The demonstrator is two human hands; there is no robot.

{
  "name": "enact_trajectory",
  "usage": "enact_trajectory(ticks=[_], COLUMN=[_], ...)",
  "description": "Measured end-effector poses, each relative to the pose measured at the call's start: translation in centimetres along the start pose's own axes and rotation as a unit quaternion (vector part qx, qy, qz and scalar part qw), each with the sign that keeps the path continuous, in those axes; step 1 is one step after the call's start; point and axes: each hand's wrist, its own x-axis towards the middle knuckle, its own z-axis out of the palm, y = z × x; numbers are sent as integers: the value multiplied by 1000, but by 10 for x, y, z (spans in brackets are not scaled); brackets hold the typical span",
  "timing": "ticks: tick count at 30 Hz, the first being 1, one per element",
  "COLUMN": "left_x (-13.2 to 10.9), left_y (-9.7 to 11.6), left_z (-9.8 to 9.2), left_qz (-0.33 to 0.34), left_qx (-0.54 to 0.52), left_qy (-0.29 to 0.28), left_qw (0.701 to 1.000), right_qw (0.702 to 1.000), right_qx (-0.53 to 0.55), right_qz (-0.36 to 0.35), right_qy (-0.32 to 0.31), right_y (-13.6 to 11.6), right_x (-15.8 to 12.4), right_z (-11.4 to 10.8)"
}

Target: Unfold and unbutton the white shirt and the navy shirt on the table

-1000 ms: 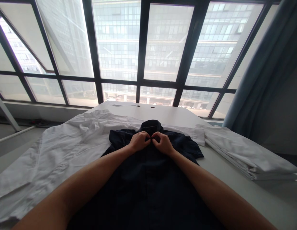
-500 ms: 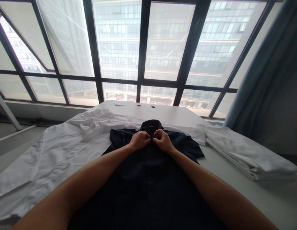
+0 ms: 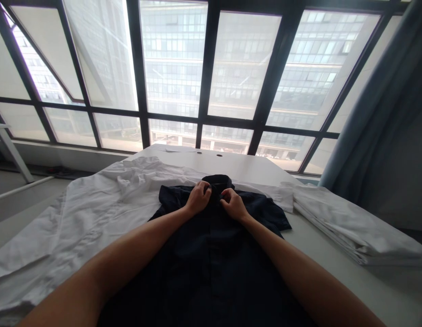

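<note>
A dark navy short-sleeved shirt (image 3: 211,254) lies flat on the table, collar at the far end and front facing up. My left hand (image 3: 198,198) pinches the fabric just left of the collar (image 3: 218,181). My right hand (image 3: 233,204) has curled fingers on the top of the button strip. A small gap separates the hands. Any button there is too dark and small to make out. My forearms cover much of the shirt's front.
A crumpled white shirt (image 3: 95,213) spreads under and left of the navy shirt, hanging over the table's left edge. A folded white stack (image 3: 357,227) sits at the right on the white table (image 3: 238,165). Large windows stand beyond the far edge, with a blue curtain (image 3: 364,104) at right.
My hands have moved apart: the left has shifted up and left onto the fabric by the collar, and the right has drawn slightly back to the right. The view has tilted slightly.
</note>
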Motion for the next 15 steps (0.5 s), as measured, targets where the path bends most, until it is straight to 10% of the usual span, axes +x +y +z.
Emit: enact_trajectory(ticks=[4,10,15], left_x=[17,22,13], left_y=[-9,-36,-13], left_z=[-20,-92,-114], left_qz=[-44,-83,-64], left_qx=[34,274,360], left_qy=[60,-202,-302], left_qw=[997,937,880], right_qw=[996,945,910], right_qx=[-86,-298,-341], right_qz=[26,101,170], right_qy=[12,-88,-165], right_y=[4,33,51], right_x=[8,21,11], right_z=[-21,-96,-124])
